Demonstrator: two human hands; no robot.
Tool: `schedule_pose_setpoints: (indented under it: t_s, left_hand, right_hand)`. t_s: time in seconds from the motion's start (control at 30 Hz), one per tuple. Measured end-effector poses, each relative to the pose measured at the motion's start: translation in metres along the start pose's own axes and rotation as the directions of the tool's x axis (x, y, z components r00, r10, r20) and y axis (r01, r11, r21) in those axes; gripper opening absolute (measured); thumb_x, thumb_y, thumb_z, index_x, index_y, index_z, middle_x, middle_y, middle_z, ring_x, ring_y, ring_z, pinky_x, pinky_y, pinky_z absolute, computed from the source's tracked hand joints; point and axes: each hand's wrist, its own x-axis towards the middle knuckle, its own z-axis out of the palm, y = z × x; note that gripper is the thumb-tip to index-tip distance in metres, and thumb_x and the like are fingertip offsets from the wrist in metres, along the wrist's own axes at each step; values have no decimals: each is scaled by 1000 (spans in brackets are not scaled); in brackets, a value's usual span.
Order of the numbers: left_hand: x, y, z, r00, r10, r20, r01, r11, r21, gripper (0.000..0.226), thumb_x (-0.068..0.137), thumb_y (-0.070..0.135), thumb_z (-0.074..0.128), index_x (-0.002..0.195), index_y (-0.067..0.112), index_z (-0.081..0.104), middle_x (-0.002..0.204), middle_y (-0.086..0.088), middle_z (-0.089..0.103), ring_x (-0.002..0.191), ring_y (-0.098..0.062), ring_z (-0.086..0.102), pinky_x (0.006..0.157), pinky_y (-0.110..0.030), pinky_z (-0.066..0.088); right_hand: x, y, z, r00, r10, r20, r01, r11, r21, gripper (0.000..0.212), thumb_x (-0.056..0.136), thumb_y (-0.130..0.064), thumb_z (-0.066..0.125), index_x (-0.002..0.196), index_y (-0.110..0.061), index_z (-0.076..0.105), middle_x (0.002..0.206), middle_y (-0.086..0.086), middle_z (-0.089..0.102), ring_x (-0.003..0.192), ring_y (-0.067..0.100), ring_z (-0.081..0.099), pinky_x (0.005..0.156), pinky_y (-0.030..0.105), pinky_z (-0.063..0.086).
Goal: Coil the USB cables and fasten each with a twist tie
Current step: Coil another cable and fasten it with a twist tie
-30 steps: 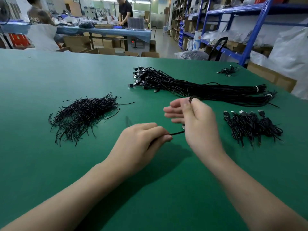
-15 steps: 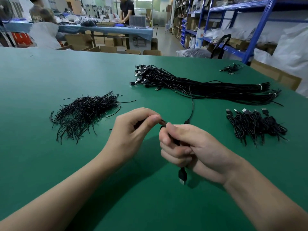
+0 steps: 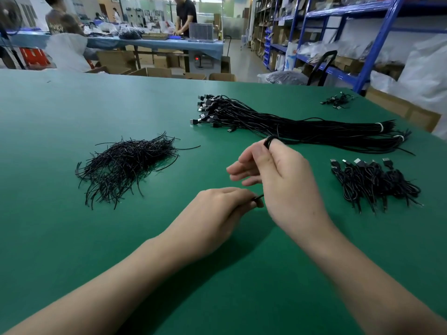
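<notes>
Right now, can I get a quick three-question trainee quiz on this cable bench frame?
1. True or false: the twist tie pile lies to the left of the left hand.
2. The right hand pinches: A) the cable B) a twist tie C) nothing.
3. How many white bands show at the right end of the long cable bundle?

Key: 1 true; 2 A; 3 two.

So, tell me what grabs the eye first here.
Two bare hands at centre: the left hand and right hand pinch one black USB cable above the green table. A loose heap of twist ties lies left; a long cable bundle stretches behind, coiled cables sit right.
</notes>
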Motion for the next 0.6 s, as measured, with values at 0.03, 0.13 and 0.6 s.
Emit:
schedule_pose_setpoints:
  t_s: [0.03, 0.13, 0.6]
  left_hand:
    - [1, 1, -2, 999, -2, -35, 3, 999, 34, 17, 102, 24, 56, 97, 16, 69, 77, 18, 49, 69, -9, 38, 66, -27, 41]
    - [2, 0, -10, 994, -9, -112, 32, 978, 204, 27, 99, 34, 53, 95, 18, 75, 69, 13, 56, 63, -22, 54, 60, -34, 48]
    - [1, -21, -25, 961, 91, -261, -47, 984, 171, 32, 81, 53, 73, 105, 31, 76, 93, 11, 65, 86, -13, 61, 81, -38, 46]
  right_hand:
    - [-1, 3, -2, 999, -43, 0, 42, 983, -180, 30, 108, -23, 40, 87, -13, 59, 79, -1, 73, 74, 13, 71, 67, 34, 57]
    - [-8, 11, -4, 977, -139, 164, 215, 642, -736, 31, 107, -35, 36, 90, -17, 55, 76, -2, 69, 69, 27, 63, 59, 40, 45]
    - [-23, 23, -22, 882, 206, 424, 121, 771, -625, 41, 102, -48, 39, 73, -21, 51, 57, -11, 51, 51, 10, 44, 52, 30, 32]
